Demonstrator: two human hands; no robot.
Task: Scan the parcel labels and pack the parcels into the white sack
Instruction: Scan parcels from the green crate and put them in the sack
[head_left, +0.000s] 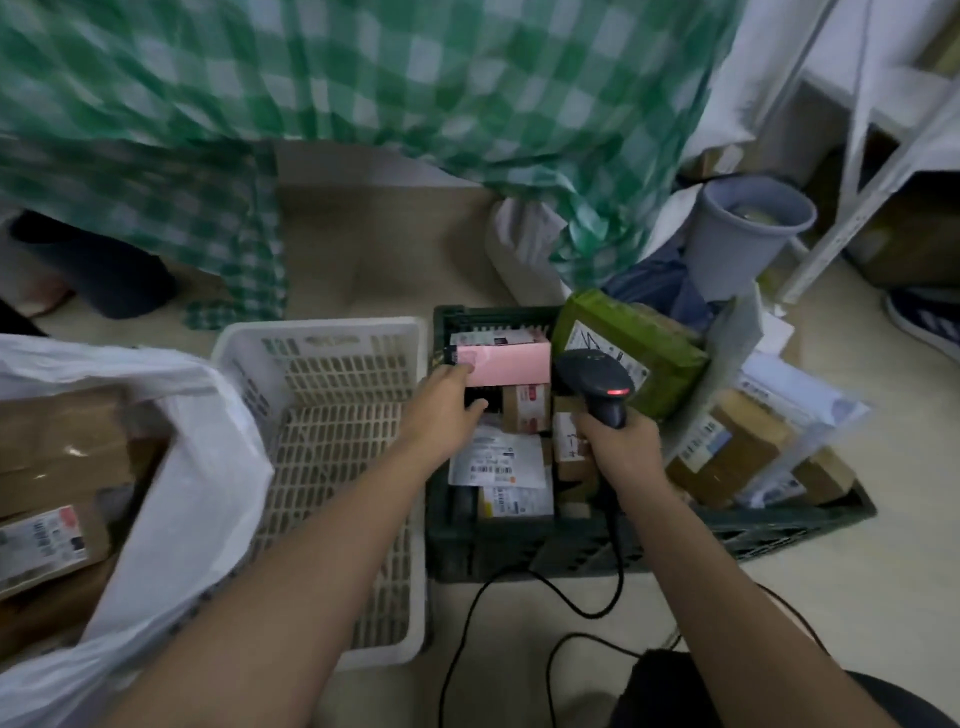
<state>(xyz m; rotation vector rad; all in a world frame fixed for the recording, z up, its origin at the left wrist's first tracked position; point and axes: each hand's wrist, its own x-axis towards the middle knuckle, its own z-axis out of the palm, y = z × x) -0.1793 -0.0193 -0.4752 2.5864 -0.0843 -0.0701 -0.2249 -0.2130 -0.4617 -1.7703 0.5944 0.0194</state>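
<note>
- We see a green checked cloth (363, 78) hanging across the top.
- We see a white basket (332, 467) on the floor.
- A grey bin (743, 234) stands beside white shelving (857, 171).

Dim storeroom floor under a draped table

A green-checked cloth (363, 78) hangs over the pale tiled floor (857, 597); at right, a white metal shelf rack (852, 171) stands behind 1 grey bin (748, 228).
</note>
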